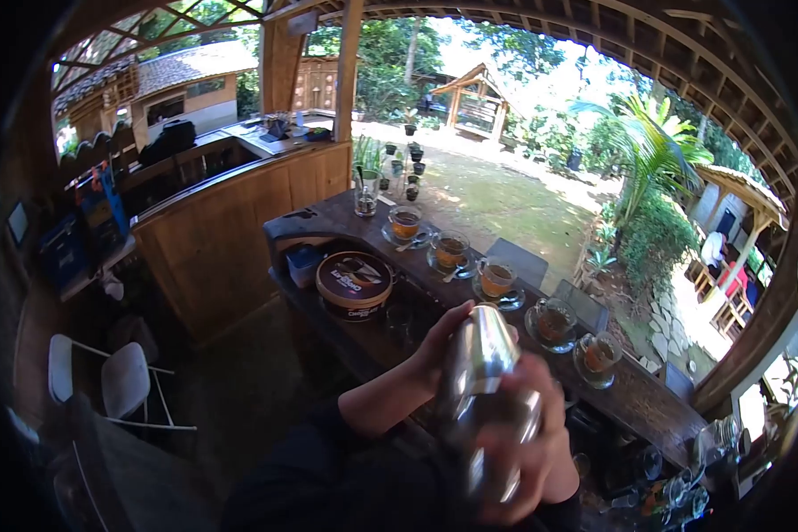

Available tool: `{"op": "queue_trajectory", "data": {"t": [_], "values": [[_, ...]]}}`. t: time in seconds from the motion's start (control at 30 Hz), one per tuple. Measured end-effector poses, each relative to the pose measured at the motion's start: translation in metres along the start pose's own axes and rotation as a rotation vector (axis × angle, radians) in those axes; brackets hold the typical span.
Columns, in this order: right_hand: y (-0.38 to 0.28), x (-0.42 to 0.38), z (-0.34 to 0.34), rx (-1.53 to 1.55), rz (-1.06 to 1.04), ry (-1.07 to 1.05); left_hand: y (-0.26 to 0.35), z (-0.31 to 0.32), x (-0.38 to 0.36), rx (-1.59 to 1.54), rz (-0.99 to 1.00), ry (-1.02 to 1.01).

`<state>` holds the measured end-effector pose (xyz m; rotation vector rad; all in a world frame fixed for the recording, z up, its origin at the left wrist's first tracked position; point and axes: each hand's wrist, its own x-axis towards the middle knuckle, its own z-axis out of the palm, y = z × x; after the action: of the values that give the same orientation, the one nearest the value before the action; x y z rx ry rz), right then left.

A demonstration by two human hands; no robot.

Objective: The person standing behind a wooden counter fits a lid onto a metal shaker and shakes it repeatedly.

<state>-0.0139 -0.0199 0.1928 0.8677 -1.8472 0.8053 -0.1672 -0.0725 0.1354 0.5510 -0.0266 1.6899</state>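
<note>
1. Right hand is wrapped around the lower body of a metal shaker, which is tilted in front of the chest, its lower part blurred
2. Left hand is closed on the shaker near its narrow upper end; gripping both parts probably keeps them together and steady
3. Glassware crowds the lower right, leaving the right elbow less room, while dark floor on the left gives more
4. A round tub sits on a ledge below the top of the wooden counter, out of the cups' way
5. Five glass cups on saucers line the countertop beyond the shaker, apparently spaced for separate reach; the counter's far edge lies just behind them
6. Beyond that edge are dark chairs, then the open yard
</note>
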Motion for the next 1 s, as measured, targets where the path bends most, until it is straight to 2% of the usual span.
{"op": "queue_trajectory", "data": {"t": [0.03,0.07,0.1,0.13,0.2,0.23,0.27,0.3,0.33,0.4,0.43,0.47,0.5,0.53,0.6,0.67,0.73,0.8,0.83,0.87,0.93,0.97,1.0], "values": [[0.005,-0.001,-0.015,-0.225,0.070,-0.015,-0.005,-0.010,0.011,-0.015,-0.056,0.035],[0.018,-0.004,-0.018,-0.368,0.272,0.104,-0.013,-0.020,0.022,-0.030,-0.115,0.067],[0.045,-0.028,-0.034,-0.363,0.209,0.176,-0.025,-0.025,0.033,0.107,-0.044,0.235],[0.050,-0.030,-0.036,-0.417,0.088,0.343,-0.031,-0.032,0.044,0.088,-0.144,0.279],[-0.001,-0.025,-0.044,-0.552,0.272,0.367,-0.053,-0.015,0.054,0.143,-0.218,0.235],[-0.039,-0.008,-0.047,-0.747,0.193,0.139,-0.057,0.003,0.058,0.119,-0.327,0.187],[-0.059,-0.010,-0.031,-0.531,0.227,0.364,-0.063,0.028,0.060,0.105,-0.376,0.043],[-0.069,-0.015,-0.047,-0.623,-0.116,0.124,-0.071,0.039,0.066,0.168,-0.361,-0.109],[-0.084,-0.035,-0.063,-0.635,-0.042,-0.003,-0.079,0.046,0.072,0.224,-0.342,-0.261],[-0.088,-0.056,-0.072,-0.706,-0.016,0.150,-0.101,0.049,0.088,0.198,-0.422,-0.366],[-0.088,-0.039,-0.077,-0.626,-0.024,0.274,-0.117,0.041,0.097,0.130,-0.459,-0.199],[-0.080,-0.048,-0.094,-0.797,0.060,0.280,-0.133,0.030,0.103,0.068,-0.492,-0.022],[-0.085,-0.052,-0.116,-0.994,0.202,0.138,-0.151,0.013,0.108,0.002,-0.558,-0.012],[-0.074,-0.074,-0.129,-0.857,0.249,0.301,-0.179,-0.022,0.123,0.068,-0.490,0.062],[-0.101,-0.085,-0.140,-1.010,0.246,0.229,-0.195,0.005,0.118,0.035,-0.584,0.026],[-0.141,-0.063,-0.126,-1.010,0.012,0.196,-0.195,0.060,0.114,0.058,-0.731,-0.032],[-0.198,-0.051,-0.121,-1.038,-0.024,-0.056,-0.205,0.094,0.119,0.161,-0.729,-0.345],[-0.189,-0.063,-0.089,-0.987,-0.055,0.526,-0.223,0.115,0.124,0.206,-0.710,-0.504],[-0.203,-0.053,-0.085,-1.119,0.148,0.624,-0.235,0.123,0.128,0.253,-0.695,-0.459],[-0.209,-0.048,-0.101,-1.272,0.206,0.454,-0.246,0.126,0.133,0.188,-0.817,-0.322],[-0.208,-0.085,-0.159,-1.559,0.039,0.340,-0.283,0.092,0.154,0.259,-0.923,-0.119],[-0.217,-0.090,-0.160,-1.565,0.054,0.329,-0.284,0.103,0.151,0.364,-0.869,-0.010],[-0.226,-0.095,-0.160,-1.572,0.118,0.349,-0.285,0.114,0.146,0.358,-0.879,-0.016]]}}
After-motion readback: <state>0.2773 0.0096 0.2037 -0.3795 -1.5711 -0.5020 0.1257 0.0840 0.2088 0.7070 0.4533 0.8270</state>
